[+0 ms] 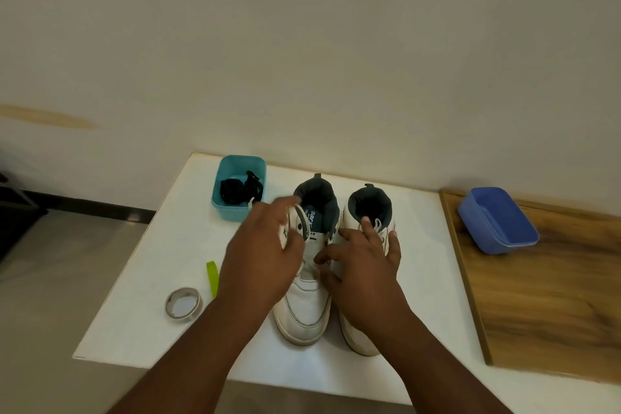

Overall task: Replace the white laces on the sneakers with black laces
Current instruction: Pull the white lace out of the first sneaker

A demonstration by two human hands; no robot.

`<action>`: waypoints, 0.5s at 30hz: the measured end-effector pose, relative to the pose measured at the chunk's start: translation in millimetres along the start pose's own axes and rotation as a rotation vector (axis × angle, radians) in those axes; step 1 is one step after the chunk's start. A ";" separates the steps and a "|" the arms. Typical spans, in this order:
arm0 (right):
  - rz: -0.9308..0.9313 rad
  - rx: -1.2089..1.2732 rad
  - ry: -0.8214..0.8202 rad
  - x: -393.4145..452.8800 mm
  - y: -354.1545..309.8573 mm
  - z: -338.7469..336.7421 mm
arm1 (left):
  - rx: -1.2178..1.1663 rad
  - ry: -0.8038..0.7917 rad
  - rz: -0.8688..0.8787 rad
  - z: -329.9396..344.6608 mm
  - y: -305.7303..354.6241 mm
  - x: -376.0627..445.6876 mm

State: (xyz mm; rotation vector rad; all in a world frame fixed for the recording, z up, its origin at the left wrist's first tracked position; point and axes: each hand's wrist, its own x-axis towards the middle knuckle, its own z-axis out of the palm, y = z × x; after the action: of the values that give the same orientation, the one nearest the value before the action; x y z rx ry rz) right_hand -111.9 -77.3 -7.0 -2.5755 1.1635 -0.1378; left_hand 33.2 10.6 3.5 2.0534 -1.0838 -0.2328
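Both my hands work the left white sneaker (304,306): left hand (260,259) fingers pinching its tongue (299,223), right hand (363,265) fingers spread, black laces (238,190) at eleven o'clock.

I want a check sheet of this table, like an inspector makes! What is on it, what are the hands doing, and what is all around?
Surface: white table; wooden board to its right.
Job's things: two white sneakers side by side, toes toward the person; black laces in the teal tub.
Clutter: tape roll; green strip; blue tub on the board.
Hands: left hand holds the left sneaker's tongue; right hand lies across both sneakers, fingers at the lace area.
Cables: nothing seen.
Surroundings: plain wall; tiled floor.
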 end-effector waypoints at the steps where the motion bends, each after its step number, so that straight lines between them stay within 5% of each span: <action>1: -0.019 -0.016 -0.020 -0.2 -0.7 -0.1 | 0.032 -0.120 0.016 2.5 -3.3 -1.7; 6: -0.065 -0.079 -0.056 -1.2 -0.5 -3.4 | 0.309 -0.403 0.082 15.9 -12.8 -4.1; 11: -0.051 -0.070 -0.009 0.6 0.2 -2.4 | 0.342 -0.345 0.038 15.8 -10.9 0.6; 15: -0.044 -0.082 -0.018 2.2 -0.1 -2.8 | 0.266 -0.137 0.032 13.1 -8.2 -0.3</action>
State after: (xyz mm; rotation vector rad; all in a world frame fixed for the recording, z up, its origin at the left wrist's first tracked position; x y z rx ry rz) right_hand -111.0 -79.5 -4.5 -2.6693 1.1287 -0.0778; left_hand 31.7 6.1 -11.2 2.2797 -1.2875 -0.2257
